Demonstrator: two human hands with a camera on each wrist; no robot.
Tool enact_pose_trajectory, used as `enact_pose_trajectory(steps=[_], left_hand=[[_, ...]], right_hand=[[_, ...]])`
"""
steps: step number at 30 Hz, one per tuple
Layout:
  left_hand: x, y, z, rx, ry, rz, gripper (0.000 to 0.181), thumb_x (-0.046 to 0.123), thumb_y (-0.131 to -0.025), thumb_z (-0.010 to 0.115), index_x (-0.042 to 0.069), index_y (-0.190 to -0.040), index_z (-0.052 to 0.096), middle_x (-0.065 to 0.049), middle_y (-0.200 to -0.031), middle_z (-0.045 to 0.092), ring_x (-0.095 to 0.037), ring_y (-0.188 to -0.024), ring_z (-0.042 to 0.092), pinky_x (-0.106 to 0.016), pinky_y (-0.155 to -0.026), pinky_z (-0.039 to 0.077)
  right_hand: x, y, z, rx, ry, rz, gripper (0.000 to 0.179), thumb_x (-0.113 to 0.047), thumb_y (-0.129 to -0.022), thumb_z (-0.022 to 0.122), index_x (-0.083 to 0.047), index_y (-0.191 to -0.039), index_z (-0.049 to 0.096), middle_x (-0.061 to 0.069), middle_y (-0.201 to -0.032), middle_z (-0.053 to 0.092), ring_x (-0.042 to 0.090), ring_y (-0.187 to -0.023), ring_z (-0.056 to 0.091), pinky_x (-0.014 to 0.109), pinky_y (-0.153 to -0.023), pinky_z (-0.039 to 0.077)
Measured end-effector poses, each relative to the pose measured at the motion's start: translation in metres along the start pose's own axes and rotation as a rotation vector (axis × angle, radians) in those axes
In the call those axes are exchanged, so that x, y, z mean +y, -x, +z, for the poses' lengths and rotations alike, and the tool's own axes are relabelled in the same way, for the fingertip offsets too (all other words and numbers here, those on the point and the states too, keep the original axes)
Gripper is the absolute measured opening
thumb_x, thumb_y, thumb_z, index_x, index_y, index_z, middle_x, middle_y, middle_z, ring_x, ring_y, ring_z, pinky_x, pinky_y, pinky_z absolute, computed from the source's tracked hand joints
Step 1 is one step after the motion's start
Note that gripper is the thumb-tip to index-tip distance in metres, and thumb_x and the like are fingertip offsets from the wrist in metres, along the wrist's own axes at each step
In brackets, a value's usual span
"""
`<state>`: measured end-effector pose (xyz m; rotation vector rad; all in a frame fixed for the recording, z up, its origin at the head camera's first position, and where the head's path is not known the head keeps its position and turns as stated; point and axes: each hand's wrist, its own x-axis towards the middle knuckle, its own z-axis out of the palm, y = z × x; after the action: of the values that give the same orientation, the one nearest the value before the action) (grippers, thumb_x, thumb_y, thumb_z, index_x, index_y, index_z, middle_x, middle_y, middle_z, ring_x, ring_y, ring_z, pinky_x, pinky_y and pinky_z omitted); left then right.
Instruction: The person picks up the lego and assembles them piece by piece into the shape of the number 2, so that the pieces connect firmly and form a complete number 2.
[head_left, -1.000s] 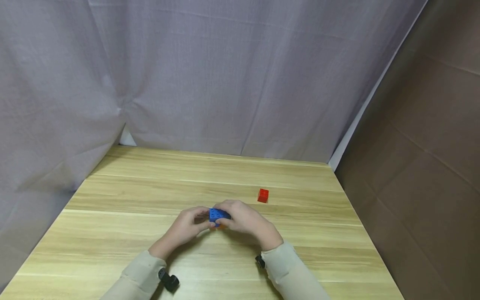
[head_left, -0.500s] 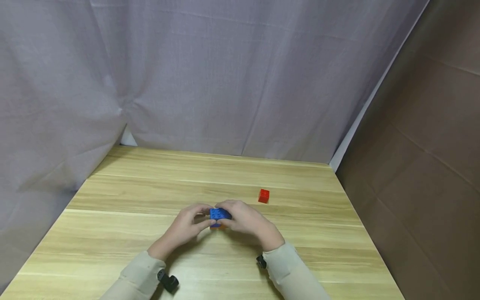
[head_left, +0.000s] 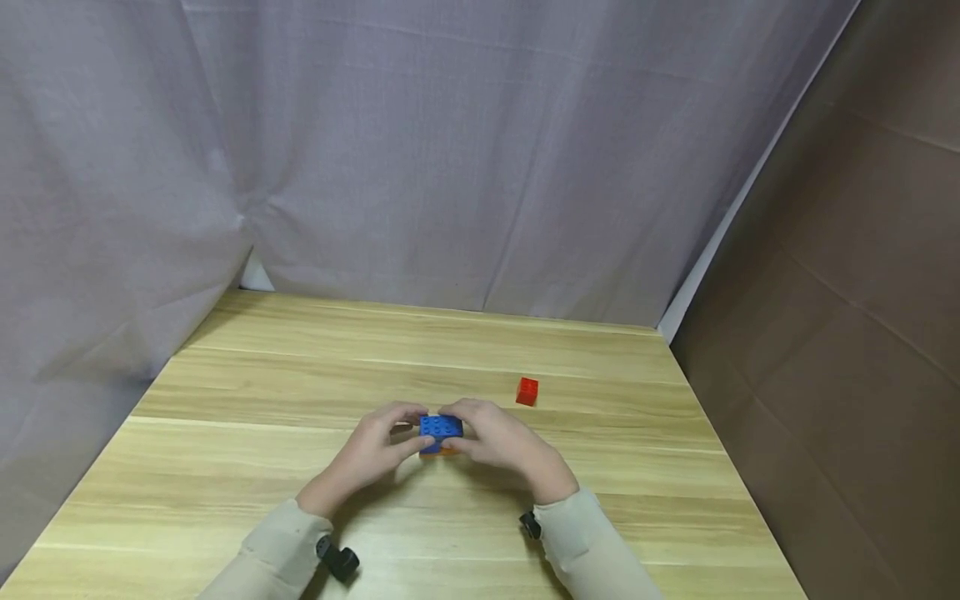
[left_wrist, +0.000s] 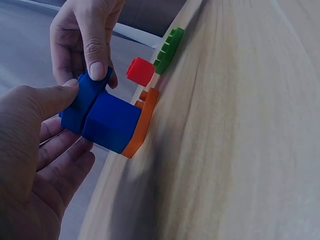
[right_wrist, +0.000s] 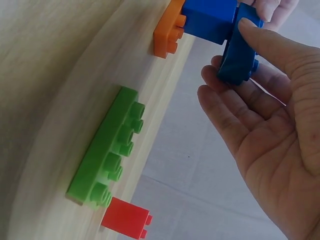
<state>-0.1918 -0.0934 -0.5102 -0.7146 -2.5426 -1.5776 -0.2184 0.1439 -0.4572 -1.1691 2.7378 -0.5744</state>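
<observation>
A long blue brick (head_left: 441, 427) lies across the top of a blue block (left_wrist: 112, 122), with a thin gap between them in the left wrist view. Below the block is a flat orange brick (right_wrist: 167, 30) on the table. My left hand (head_left: 381, 446) pinches the long blue brick's left end, thumb on the near side. At its right end my right hand (head_left: 498, 442) holds the same brick between thumb and fingers. Part of that brick is hidden by the fingers.
A red brick (head_left: 527, 392) stands on the wooden table (head_left: 375, 350), beyond the right hand. Beside it in the right wrist view lies a long green brick (right_wrist: 105, 150), not visible in the head view. Grey cloth (head_left: 420, 150) hangs along the back edge.
My right hand has shifted slightly to the right along the long blue brick, so more of its studs show. The left hand stays almost where it was.
</observation>
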Motion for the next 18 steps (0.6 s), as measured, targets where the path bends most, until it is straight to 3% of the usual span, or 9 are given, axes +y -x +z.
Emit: enact_pose_trajectory(steps=[18], left_hand=[[-0.0026, 0.0010, 0.0025, 0.009, 0.049, -0.010, 0.034, 0.028, -0.091, 0.077, 0.017, -0.122, 0.067, 0.002, -0.117, 0.068, -0.018, -0.111, 0.066, -0.039, -0.097, 0.056]], right_hand=[[0.0010, 0.0028, 0.0009, 0.026, -0.016, -0.018, 0.037, -0.026, -0.099, 0.067, -0.009, -0.132, 0.062, 0.002, -0.124, 0.067, 0.014, -0.114, 0.063, 0.033, -0.100, 0.053]])
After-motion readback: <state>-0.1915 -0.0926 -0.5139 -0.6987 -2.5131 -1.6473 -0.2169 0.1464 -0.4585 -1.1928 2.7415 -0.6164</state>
